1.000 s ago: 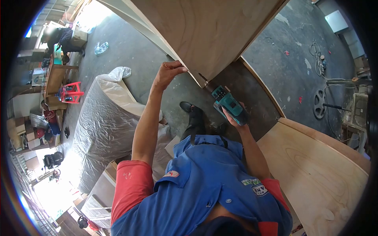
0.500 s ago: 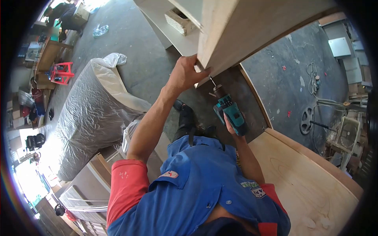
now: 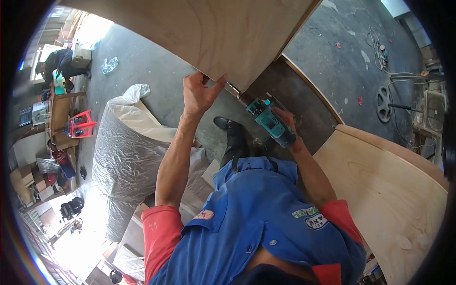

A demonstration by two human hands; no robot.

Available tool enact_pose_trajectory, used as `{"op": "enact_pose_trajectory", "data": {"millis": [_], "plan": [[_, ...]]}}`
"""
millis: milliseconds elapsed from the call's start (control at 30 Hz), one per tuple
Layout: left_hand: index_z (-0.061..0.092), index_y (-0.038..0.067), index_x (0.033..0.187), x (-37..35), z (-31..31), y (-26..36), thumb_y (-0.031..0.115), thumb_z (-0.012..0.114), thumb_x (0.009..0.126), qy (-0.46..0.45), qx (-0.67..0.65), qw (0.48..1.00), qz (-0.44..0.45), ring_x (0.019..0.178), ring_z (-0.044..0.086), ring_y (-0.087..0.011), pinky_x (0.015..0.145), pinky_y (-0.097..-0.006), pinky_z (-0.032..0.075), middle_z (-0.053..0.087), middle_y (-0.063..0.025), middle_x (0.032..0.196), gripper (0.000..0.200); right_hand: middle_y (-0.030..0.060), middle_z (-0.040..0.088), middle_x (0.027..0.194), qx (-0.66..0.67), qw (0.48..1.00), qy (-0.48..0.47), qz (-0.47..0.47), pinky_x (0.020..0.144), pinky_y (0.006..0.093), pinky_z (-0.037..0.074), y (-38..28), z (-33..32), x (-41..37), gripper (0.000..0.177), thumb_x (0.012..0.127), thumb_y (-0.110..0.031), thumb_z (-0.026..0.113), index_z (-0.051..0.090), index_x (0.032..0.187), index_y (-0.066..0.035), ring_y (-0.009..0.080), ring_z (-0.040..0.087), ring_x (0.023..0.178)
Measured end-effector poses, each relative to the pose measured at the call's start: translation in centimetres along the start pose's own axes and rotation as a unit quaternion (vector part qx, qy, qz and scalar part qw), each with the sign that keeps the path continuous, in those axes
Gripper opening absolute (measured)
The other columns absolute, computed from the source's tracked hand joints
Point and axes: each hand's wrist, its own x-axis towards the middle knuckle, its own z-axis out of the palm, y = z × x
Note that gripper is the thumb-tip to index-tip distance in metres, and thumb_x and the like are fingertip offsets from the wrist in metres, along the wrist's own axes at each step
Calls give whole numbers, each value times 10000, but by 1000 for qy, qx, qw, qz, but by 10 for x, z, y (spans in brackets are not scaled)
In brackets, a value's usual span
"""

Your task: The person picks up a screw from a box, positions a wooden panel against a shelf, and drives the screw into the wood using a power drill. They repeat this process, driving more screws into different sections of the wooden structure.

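Note:
My right hand (image 3: 287, 122) is wrapped round the grip of a teal and black cordless drill (image 3: 270, 121). The drill's metal bit (image 3: 233, 87) points up and left to the lower edge of a large plywood panel (image 3: 213, 38). At that edge is my left hand (image 3: 202, 92), its thumb and fingers bent close together near the bit tip. Whether a screw sits between those fingers is too small to tell.
A plastic-wrapped bulky object (image 3: 128, 161) stands at the left. Another wooden panel (image 3: 380, 185) lies at the lower right. Farther off are a red stool (image 3: 82, 124), a person (image 3: 61, 61) bending at a bench, and a cable reel (image 3: 384, 104).
The panel's broad face has swung into view at the top. Both hands and the drill have shifted, with the drill tilted more to the left. The camera view has turned.

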Motion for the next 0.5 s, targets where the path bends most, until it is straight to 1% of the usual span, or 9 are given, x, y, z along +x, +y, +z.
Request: {"op": "enact_pose_trajectory", "data": {"millis": [67, 100, 167, 200, 267, 367, 400, 467, 500], "plan": [[695, -40, 944, -1, 0, -1, 115, 747, 787, 8, -11, 1000, 6, 758, 692, -130, 688, -273, 510, 740, -138, 841, 226, 106, 617, 820, 68, 990, -94, 75, 706, 306, 500, 15, -9, 4, 259, 766, -103, 703, 644, 993, 7, 173, 629, 760], [695, -40, 944, -1, 1, -1, 115, 747, 787, 8, -10, 1000, 3, 758, 692, -130, 688, -273, 510, 740, -138, 841, 226, 106, 617, 820, 69, 990, -95, 76, 706, 306, 500, 21, -10, 4, 259, 766, -103, 703, 644, 993, 7, 173, 629, 760], [694, -51, 955, -2, 2, 0, 119, 750, 790, 14, -34, 999, 3, 773, 684, -125, 704, -273, 506, 744, -127, 856, 243, 121, 607, 806, -64, 993, -99, 27, 663, 316, 487, 19, -10, 6, 274, 729, -123, 719, 636, 960, -1, 233, 630, 730], [694, -51, 955, -2, 2, 2, 119, 750, 790, 13, -34, 999, 2, 773, 684, -125, 704, -273, 506, 744, -127, 856, 243, 121, 607, 806, -63, 993, -99, 29, 663, 316, 487, 18, -9, 7, 274, 729, -123, 719, 636, 960, -1, 233, 630, 730], [696, -56, 966, -2, 0, 7, 129, 755, 792, 6, -26, 999, -21, 752, 660, -113, 700, -271, 499, 744, -116, 863, 260, 125, 609, 813, -82, 992, -90, 17, 652, 329, 480, 16, -8, 9, 280, 708, -126, 727, 624, 941, -11, 291, 624, 729], [705, -45, 967, -1, 5, -6, 139, 761, 791, 23, -64, 998, 9, 681, 607, -92, 651, -264, 480, 735, -105, 820, 260, 121, 616, 814, -70, 994, -83, -1, 661, 339, 483, 15, -5, 12, 287, 716, -124, 724, 622, 961, -15, 294, 633, 741], [705, -45, 967, -2, 4, -9, 139, 761, 791, 22, -63, 998, 7, 681, 607, -92, 651, -264, 480, 735, -105, 820, 260, 121, 616, 814, -68, 994, -83, 0, 661, 339, 483, 16, -5, 11, 287, 716, -124, 724, 622, 961, -15, 294, 633, 741], [711, -35, 954, -2, -1, -3, 149, 767, 788, 1, 27, 999, -25, 623, 553, -77, 596, -260, 450, 721, -95, 772, 253, 126, 614, 807, -67, 992, -99, 38, 657, 349, 480, 19, -6, 9, 303, 722, -127, 719, 623, 987, -14, 302, 633, 743], [711, -35, 954, -1, 1, -5, 149, 767, 788, 1, 28, 999, -25, 623, 553, -77, 596, -260, 450, 721, -95, 772, 253, 126, 614, 807, -66, 992, -98, 37, 657, 349, 480, 21, -6, 9, 303, 722, -127, 719, 623, 987, -14, 302, 633, 743]]}}
